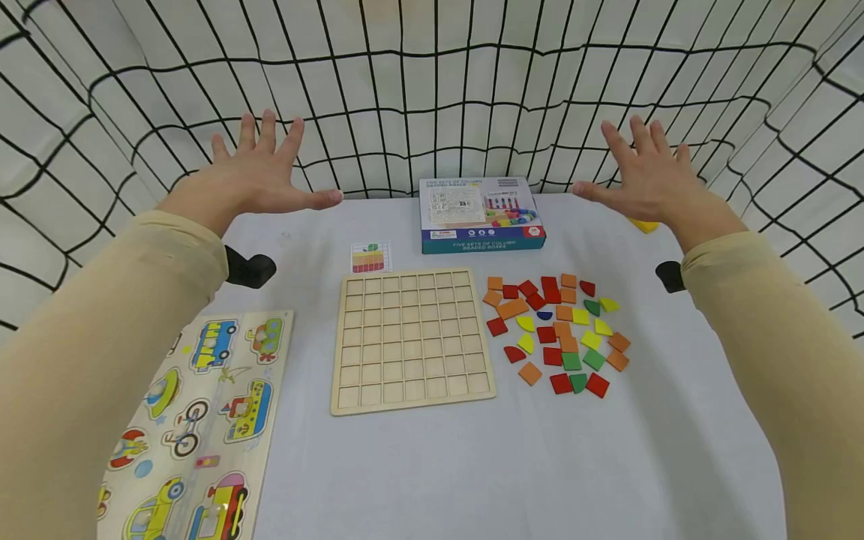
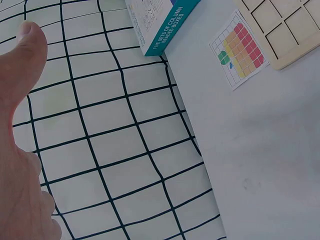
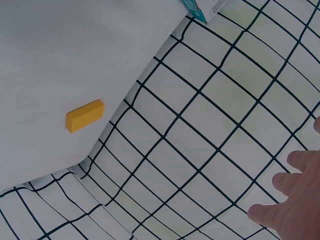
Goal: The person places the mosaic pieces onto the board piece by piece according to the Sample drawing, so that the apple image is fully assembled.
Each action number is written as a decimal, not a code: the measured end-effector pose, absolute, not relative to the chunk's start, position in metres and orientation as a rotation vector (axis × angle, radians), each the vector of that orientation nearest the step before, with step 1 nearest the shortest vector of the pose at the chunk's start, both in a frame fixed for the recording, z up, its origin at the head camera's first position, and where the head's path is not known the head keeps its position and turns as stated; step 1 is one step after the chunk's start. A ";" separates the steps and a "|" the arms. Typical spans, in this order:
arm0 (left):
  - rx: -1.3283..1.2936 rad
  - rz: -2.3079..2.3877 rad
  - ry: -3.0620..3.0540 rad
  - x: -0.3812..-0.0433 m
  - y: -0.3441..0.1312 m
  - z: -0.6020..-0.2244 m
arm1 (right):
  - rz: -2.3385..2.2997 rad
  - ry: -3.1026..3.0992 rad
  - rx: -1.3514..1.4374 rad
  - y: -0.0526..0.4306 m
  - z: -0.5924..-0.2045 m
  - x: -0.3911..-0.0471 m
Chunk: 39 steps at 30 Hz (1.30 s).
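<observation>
White counter (image 1: 432, 465) runs back to black mesh (image 1: 436, 107), its near side a wide pale stretch. At left lies a puzzle board (image 1: 250, 457), parted by a strip of white from a wooden grid board (image 1: 413, 346). Beyond them the left hand (image 1: 256, 176) is in the air, grip spread, thumb toward the middle. A small printed card (image 1: 370, 257) sits just behind the grid board. Farther right, near the far edge, rests a box (image 1: 482, 217): printed top, teal side lettered toward the person, long axis side to side. Coloured tiles (image 1: 563, 330) scatter right of the grid board. The right hand (image 1: 651, 180), grip also splayed, is near a yellow block (image 3: 85, 116) by the counter's corner, its long axis slanting in the right wrist view.
</observation>
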State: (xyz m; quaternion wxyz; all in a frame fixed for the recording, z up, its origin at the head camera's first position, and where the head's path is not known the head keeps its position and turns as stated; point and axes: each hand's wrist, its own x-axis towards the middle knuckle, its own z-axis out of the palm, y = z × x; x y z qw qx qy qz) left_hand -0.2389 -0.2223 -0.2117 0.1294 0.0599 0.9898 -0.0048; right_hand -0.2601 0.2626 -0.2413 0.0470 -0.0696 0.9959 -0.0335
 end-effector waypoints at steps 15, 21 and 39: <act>0.222 0.057 2.915 -0.235 -0.225 -0.232 | -0.160 2.992 -0.275 0.260 -0.259 -0.258; 0.334 0.216 2.868 -0.217 -0.224 -0.270 | -0.374 2.900 -0.349 0.253 -0.290 -0.244; 0.424 0.426 2.616 -0.168 -0.223 -0.371 | -0.599 2.696 -0.430 0.231 -0.362 -0.210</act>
